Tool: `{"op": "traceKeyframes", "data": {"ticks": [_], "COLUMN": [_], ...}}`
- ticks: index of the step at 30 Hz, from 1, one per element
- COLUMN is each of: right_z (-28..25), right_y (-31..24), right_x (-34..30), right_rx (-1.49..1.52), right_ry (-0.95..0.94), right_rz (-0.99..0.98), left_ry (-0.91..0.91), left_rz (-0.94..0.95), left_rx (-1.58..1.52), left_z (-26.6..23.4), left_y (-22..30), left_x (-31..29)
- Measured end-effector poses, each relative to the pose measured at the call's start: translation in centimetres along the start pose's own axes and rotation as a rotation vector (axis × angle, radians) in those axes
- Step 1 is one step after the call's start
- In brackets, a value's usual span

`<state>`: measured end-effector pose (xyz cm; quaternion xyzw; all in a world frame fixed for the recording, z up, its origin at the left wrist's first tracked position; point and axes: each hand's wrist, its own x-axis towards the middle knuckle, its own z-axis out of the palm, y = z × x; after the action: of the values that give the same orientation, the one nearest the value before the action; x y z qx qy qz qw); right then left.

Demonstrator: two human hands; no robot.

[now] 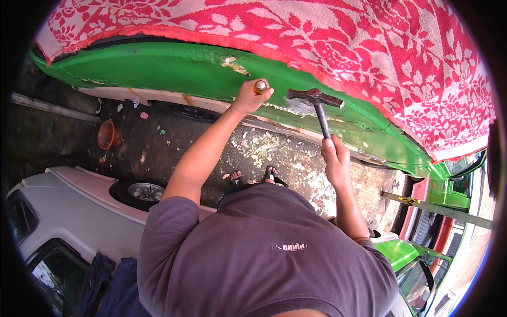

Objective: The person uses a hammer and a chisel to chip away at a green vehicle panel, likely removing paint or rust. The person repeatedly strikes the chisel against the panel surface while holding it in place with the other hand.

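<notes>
My left hand (249, 99) is closed around a tool with an amber handle and metal cap (259, 85). The capped end faces up; its working end is hidden, so I cannot tell its kind. It is held against or just over the green vehicle body (179, 66). My right hand (336, 159) grips a hammer (321, 119) by its handle. The dark hammer head is raised to the right of the amber handle, apart from it. Between them, a scraped, pale patch (301, 107) shows on the green panel. Another chipped spot (235, 65) lies beyond my left hand.
A red-and-white floral cloth (338, 37) drapes over the green vehicle. Behind me on the left stands a pale vehicle (79, 206) with dark clothes (119, 285) on it. An orange-brown bucket (108, 135) and scattered paint flakes (264, 148) lie on the ground.
</notes>
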<state>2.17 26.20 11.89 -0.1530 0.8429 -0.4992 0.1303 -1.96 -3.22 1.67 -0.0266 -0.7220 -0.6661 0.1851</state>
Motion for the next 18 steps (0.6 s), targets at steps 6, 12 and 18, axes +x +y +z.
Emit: {"op": "traceKeyframes", "data": {"ticks": [6,12,18], "right_z": [1.1,-0.2,-0.5], "right_y": [-3.3,-3.3,-3.5], "right_x": [0.6,0.0,1.5], "right_rx": [-0.34,-0.261,-0.253], "right_ry": [-0.01,-0.04,-0.053], "right_rz": [-0.114,-0.113,-0.07], "left_ry": [0.067,0.095,0.063], "left_rz": [0.175,0.194,0.114], "left_rx": [0.149,0.128,0.081], "left_z": [1.9,2.5,2.9], "left_y": [-0.3,-0.2,0.2], "left_x": [-1.1,-1.4,-1.6]}}
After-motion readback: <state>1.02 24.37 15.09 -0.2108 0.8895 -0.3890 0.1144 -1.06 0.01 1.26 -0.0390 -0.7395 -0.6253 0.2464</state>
